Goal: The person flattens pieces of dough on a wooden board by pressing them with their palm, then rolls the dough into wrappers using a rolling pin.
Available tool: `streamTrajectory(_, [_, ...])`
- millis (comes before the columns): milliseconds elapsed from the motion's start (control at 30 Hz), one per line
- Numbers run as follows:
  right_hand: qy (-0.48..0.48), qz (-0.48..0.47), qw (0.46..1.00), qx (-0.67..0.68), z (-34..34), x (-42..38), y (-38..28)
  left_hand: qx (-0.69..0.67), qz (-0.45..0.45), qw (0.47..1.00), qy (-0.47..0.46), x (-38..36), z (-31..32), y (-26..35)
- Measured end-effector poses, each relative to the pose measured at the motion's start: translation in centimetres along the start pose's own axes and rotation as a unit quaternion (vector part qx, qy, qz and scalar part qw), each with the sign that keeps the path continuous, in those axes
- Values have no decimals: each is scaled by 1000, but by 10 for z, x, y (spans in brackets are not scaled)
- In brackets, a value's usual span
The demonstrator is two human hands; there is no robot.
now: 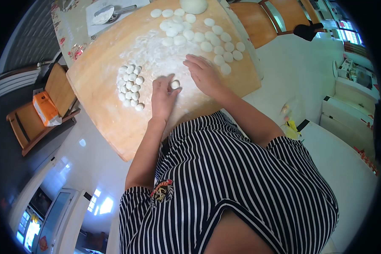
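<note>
A small round dough ball (175,84) is on the floured wooden board (110,114), between the thumb and forefinger of my left hand (162,95), which curve around it. My right hand (204,75) is to its right, palm down, fingers stretched out low over the flour, with nothing seen in it. To the left of my left hand lies a cluster of several small dough pieces (131,82). Beyond my right hand, several flat round dough discs (216,41) are spread over the far right of the board. Loose flour (150,48) whitens the middle.
A large dough lump (194,5) sits at the board's far edge. At the far left, a metal scoop of flour (103,16) rests on white paper. Wooden chairs stand at left (57,91) and far right (252,23); the left one carries an orange packet (45,109).
</note>
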State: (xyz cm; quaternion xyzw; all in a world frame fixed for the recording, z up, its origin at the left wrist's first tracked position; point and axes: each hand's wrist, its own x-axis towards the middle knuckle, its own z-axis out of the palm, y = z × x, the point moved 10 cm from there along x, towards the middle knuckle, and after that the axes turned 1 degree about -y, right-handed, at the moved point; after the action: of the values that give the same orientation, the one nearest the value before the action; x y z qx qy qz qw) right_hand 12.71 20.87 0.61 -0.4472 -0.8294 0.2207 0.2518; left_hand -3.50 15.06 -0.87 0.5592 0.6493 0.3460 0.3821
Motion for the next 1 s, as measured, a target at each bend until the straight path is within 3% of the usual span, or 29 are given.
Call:
streamTrajectory(33, [16, 20, 1000, 2, -2, -3, 4, 0, 0, 1000, -2, 1, 3, -8])
streamTrajectory(100, [25, 19, 999, 7, -7, -6, 3, 53, 94, 994, -19, 2, 16, -5])
streamTrajectory(233, [35, 39, 998, 29, -11, -2, 1, 95, 112, 989, 13, -3, 17, 5])
streamTrajectory(367, [-8, 129, 982, 136, 29, 17, -12, 78, 24, 997, 16, -15, -9, 8])
streamTrajectory(433, [-39, 56, 996, -60, 47, 33, -45, 96, -59, 994, 9, -28, -24, -20])
streamTrajectory(533, [-99, 5, 984, -150, 76, 35, -63, 136, -71, 988, -26, -57, -43, -41])
streamTrajectory(767, [-120, -41, 978, -165, 91, 27, -56, -2, -222, 972, 72, -105, -84, -78])
streamTrajectory(1000, [-115, -48, 979, -160, 93, 28, -57, -30, -277, 945, 172, -99, -105, -79])
